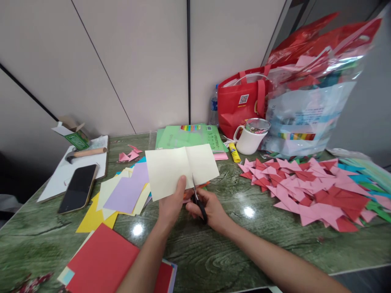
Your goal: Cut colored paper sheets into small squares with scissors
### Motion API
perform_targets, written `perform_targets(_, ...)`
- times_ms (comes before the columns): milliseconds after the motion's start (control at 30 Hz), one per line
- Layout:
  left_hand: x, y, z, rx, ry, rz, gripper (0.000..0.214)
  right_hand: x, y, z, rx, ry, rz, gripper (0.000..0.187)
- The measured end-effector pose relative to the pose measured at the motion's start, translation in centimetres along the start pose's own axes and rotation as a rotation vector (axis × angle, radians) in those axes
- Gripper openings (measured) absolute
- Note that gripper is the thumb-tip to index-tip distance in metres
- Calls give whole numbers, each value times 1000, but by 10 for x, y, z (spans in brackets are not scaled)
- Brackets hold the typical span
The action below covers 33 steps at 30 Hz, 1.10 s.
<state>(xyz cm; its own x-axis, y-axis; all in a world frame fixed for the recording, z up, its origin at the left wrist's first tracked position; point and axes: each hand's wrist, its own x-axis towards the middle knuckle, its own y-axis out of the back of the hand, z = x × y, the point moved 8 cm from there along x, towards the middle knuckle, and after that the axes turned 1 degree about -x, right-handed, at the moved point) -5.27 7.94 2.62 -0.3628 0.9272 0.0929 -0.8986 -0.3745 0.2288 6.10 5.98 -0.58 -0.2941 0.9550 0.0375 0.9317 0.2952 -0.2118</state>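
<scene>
Two hands, one cream sheet

Two hands meet at frame centre over the green bench [275,244]. Left hand [171,205] pinches the cream sheet [180,169] at its lower edge; right hand [210,209] grips scissors [198,199], blades at the fold. Farther right lie pink and red folded triangles [305,187]; a white mug [249,138] stands behind.
</scene>
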Motion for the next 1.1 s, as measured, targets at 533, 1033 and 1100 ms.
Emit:
perform_targets(533, 0, 0, 0, 0, -28, 3, 46, 0, 1, 3, -29, -15, 17, 30)
perform_targets(1033, -5, -9, 5, -41, 73, -92, 33, 1, 5, -8, -40, 32, 67, 41)
perform_targets(1100, -5, -9, 5, -32, 68, -89, 32, 1, 5, -8, -42, 41, 68, 40)
